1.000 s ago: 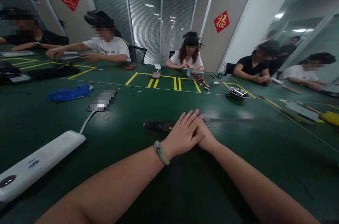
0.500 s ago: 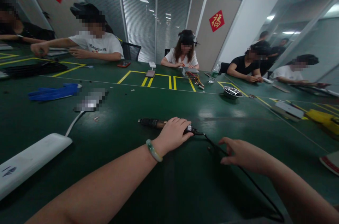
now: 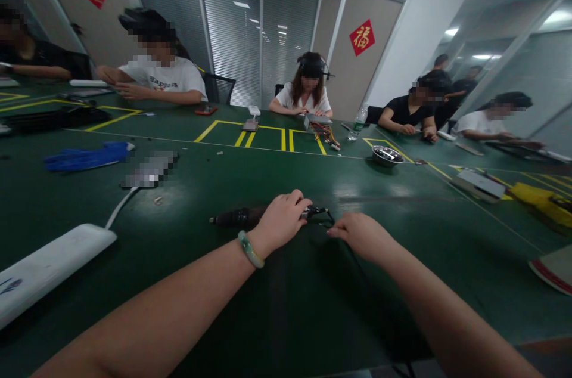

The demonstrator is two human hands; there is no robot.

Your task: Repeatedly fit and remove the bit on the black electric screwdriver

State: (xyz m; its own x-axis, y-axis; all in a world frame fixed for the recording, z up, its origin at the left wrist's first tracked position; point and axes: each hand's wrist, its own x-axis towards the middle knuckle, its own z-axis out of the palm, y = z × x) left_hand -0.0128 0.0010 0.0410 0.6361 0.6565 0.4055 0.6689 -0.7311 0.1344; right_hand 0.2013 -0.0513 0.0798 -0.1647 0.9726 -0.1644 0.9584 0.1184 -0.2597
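A dark, rod-shaped corded tool (image 3: 235,217) lies on the green table (image 3: 286,306) in front of me. My left hand (image 3: 279,222), with a pale green bangle at the wrist, is closed over the tool's right end. A thin black cord (image 3: 328,220) leaves that end. My right hand (image 3: 361,235) sits just to the right with its fingers pinched on the cord. The cord then runs back toward me under my right forearm.
A white power strip (image 3: 49,265) lies at the near left, its cable leading to a blurred item (image 3: 149,169). A blue glove (image 3: 84,157) is farther left. A metal bowl (image 3: 386,155) and a water bottle (image 3: 357,121) stand beyond. Several people sit around the table.
My hands were stacked together on the tool. They parted, the left staying on the tool, the right moving out to the cord and then back in close. The tool shifted slightly left.
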